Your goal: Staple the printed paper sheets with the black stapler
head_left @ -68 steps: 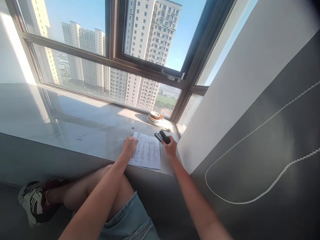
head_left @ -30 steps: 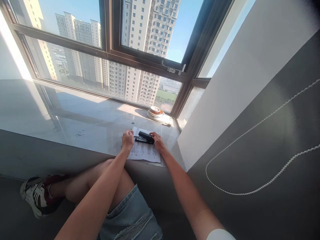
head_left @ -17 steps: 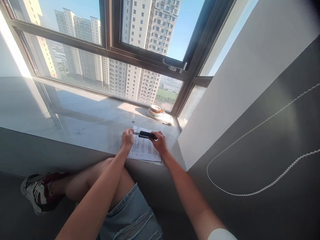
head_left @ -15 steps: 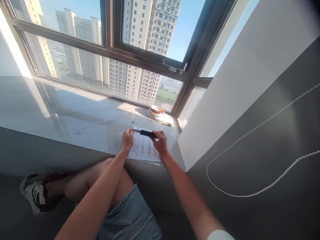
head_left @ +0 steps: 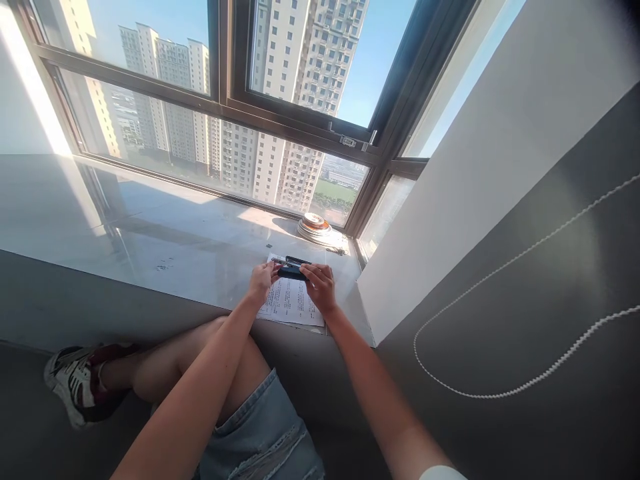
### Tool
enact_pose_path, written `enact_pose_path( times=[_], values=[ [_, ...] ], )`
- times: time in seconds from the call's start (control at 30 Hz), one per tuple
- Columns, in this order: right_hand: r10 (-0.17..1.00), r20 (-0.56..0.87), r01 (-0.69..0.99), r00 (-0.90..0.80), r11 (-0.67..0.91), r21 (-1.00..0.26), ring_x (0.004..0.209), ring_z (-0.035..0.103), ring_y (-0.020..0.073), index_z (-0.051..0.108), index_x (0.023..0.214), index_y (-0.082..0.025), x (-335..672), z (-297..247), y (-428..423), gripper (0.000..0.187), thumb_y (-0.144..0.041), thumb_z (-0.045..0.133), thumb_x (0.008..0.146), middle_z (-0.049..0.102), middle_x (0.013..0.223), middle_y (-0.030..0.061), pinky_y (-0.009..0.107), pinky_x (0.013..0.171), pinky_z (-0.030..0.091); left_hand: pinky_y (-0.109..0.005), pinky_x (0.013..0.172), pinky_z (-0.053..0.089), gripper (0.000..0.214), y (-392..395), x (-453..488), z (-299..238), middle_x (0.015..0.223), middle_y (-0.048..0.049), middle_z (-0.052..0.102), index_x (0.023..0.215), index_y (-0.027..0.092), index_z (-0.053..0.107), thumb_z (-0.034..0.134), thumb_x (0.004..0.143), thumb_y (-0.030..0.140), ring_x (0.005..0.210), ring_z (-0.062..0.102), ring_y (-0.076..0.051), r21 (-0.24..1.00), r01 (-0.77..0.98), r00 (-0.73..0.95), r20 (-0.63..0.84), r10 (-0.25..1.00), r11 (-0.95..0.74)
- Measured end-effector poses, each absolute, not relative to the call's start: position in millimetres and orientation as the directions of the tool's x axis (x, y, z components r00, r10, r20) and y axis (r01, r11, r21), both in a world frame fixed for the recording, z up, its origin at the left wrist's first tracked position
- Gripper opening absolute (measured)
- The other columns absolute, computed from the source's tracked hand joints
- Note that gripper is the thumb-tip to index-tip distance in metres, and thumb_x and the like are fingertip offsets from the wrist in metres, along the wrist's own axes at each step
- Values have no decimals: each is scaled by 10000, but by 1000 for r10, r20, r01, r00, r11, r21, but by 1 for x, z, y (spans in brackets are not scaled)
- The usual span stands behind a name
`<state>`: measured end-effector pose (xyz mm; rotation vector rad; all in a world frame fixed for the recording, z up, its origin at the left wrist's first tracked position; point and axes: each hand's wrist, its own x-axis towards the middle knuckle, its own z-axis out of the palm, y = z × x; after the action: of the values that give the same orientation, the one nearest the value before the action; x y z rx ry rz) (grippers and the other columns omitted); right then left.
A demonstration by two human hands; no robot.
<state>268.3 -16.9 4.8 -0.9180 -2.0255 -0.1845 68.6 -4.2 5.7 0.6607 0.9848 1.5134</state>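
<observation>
A black stapler is held between my two hands, above printed paper sheets on the window sill. Its two black arms stand apart, with a silver metal strip showing between them. My left hand pinches the stapler's left end with thumb and fingers. Wrapped round the right end is my right hand, with the fingers lying over the top. My fingers hide both ends of the stapler, so the exact contact of the left fingertips is unclear.
A coil of pale cable or tape lies in the sill's far corner by the window. Small dark bits are on the sill to the left; another dark piece is beyond the paper. A beaded cord hangs at the right.
The stapler, earlier seen edge-on as a slim black body with metal sticking out left, now shows two parted arms. My left hand has moved slightly right, closer to my right hand.
</observation>
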Motion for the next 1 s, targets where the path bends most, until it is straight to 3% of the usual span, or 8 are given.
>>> enact_pose_path(
  times=[0.23, 0.4, 0.67, 0.87, 1.0],
  values=[
    [513, 766, 690, -387, 713, -128, 1223, 598, 258, 751, 1204, -304, 270, 1, -16, 341, -225, 457, 1051, 748, 1252, 33, 458, 1033, 438, -267, 785, 587, 213, -2, 66, 2, 960, -144, 758, 960, 116, 685, 514, 1032, 222, 918, 750, -196, 859, -510, -169, -143, 975, 38],
    [495, 772, 696, -397, 711, -98, 1262, 586, 256, 745, 1189, -321, 271, -1, -17, 353, -187, 450, 1049, 746, 1265, 17, 466, 1055, 369, -290, 843, 594, 192, -1, 65, -2, 983, -155, 760, 931, 113, 688, 540, 1014, 202, 919, 749, -191, 856, -515, -169, -146, 975, 39],
    [490, 717, 688, -495, 726, -21, 1282, 582, 255, 708, 1254, -347, 271, 0, -22, 395, -154, 443, 1033, 725, 1312, 1, 484, 1077, 323, -279, 834, 586, 203, 6, 67, -6, 889, -126, 755, 885, 116, 688, 540, 1004, 188, 874, 747, -184, 857, -514, -170, -147, 974, 39],
    [514, 729, 713, -452, 699, -50, 1289, 577, 260, 702, 1257, -350, 271, -2, -21, 415, -131, 445, 1016, 726, 1308, 11, 506, 1099, 301, -287, 850, 593, 226, 7, 66, -10, 830, -96, 746, 875, 139, 680, 509, 1015, 191, 862, 750, -176, 853, -521, -161, -126, 979, 24],
    [489, 733, 721, -472, 693, 1, 1289, 573, 254, 695, 1244, -345, 271, -2, -22, 424, -113, 418, 1022, 723, 1314, 8, 499, 1073, 290, -290, 857, 591, 193, 6, 67, -8, 836, -87, 748, 859, 148, 684, 548, 993, 180, 876, 748, -179, 861, -508, -169, -123, 978, 20]
  ],
)
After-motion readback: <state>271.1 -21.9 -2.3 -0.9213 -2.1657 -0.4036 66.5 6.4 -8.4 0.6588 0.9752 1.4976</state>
